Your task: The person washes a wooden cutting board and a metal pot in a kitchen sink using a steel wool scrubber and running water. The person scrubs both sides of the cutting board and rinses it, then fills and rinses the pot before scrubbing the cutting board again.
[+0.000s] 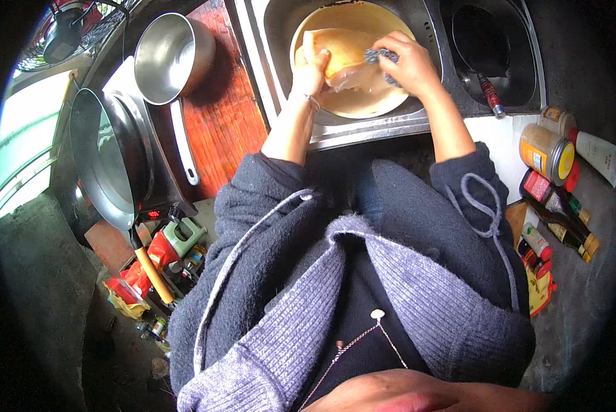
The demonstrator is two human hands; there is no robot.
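My left hand [310, 72] grips the left side of a slab of what looks like skin-on pork [345, 47]. Its upper face is yellowish and smooth, and the lower edge is pale and pinkish. A grey metal scourer [376, 55] is pinched in my right hand [410, 61], at the right end of the slab. Contact between scourer and slab is hard to make out. Both hands are over a round cream basin [362, 111] of cloudy water, set in the left bowl of a steel sink [277, 15]. The slab's underside is hidden.
A black pan [480, 44] with a red handle lies in the right sink bowl. Left stand a steel saucepan [165, 56] on a reddish board [225, 149] and a frying pan [104, 154] on a cooker. Jars [542, 152] and bottles [560, 211] are at the right.
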